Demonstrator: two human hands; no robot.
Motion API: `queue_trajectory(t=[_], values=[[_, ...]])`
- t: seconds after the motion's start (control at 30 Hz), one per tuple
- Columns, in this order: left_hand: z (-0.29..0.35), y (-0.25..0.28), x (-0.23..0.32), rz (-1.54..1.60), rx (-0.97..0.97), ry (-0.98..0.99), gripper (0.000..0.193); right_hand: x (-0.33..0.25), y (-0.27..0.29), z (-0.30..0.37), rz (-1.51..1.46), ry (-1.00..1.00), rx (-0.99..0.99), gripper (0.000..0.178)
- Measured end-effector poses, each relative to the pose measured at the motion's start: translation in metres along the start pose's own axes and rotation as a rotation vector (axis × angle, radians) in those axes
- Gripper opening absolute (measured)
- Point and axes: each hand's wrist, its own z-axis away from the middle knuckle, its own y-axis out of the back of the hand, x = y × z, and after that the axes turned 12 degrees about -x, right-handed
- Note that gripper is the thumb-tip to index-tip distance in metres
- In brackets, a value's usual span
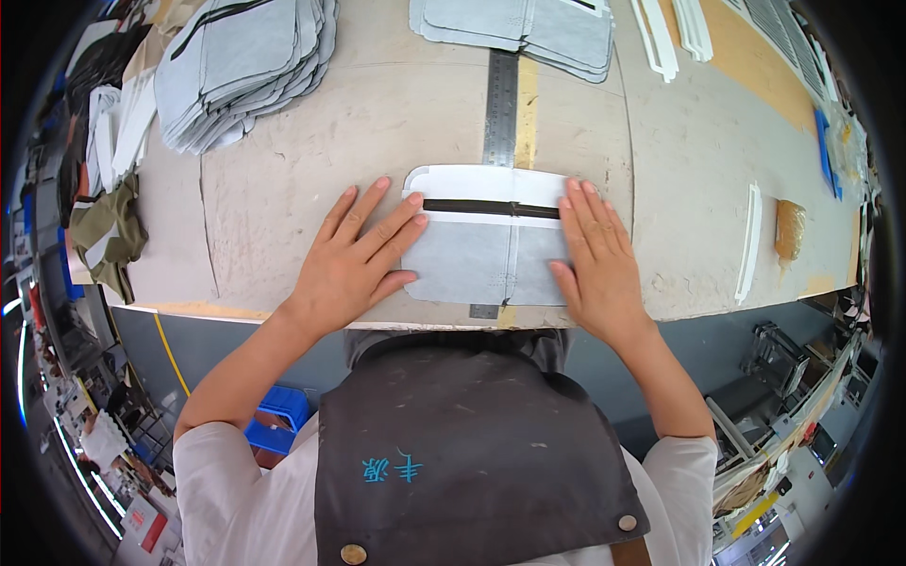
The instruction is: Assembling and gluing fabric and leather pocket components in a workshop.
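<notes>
A light grey panel (460, 259) with rounded corners, looking like fabric, lies flat at the table's front edge. Its upper part is white, and a black strip (472, 207) crosses it from side to side. My left hand (354, 250) is spread open, fingertips touching the panel's left edge. On the opposite side, my right hand (601, 255) lies flat with its fingers over the right edge, hiding that end of the strip. Beneath the panel runs a metal ruler (501, 104), showing above and below it, beside a yellow strip (527, 113).
Stacked grey panels (247, 57) lie at the far left, with another stack (566, 42) at the far middle. White strips (694, 28) are at the far right. Nearer right are a white strip (749, 245) and an amber block (791, 229). Olive cloth (111, 236) hangs at the left edge.
</notes>
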Motion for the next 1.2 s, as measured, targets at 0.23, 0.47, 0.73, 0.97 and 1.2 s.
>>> queue_trajectory(t=[0.23,0.47,0.73,0.97,1.2], values=[[-0.004,0.006,-0.007,0.033,0.068,-0.016,0.06,0.006,0.0,0.013,0.013,-0.008,0.013,0.055],[-0.004,0.008,-0.013,0.078,0.094,-0.045,0.048,0.012,0.002,0.023,0.102,0.002,0.039,0.048],[-0.02,0.014,-0.013,0.204,0.26,-0.063,0.029,0.018,-0.004,0.025,-0.103,0.018,0.193,0.051],[-0.103,0.023,0.015,0.339,0.409,-0.069,0.036,0.017,0.004,-0.007,-0.379,-0.19,0.494,0.049],[-0.129,0.024,0.025,0.432,0.11,-0.144,0.021,0.019,0.01,-0.01,-0.559,-0.277,0.404,0.037]])
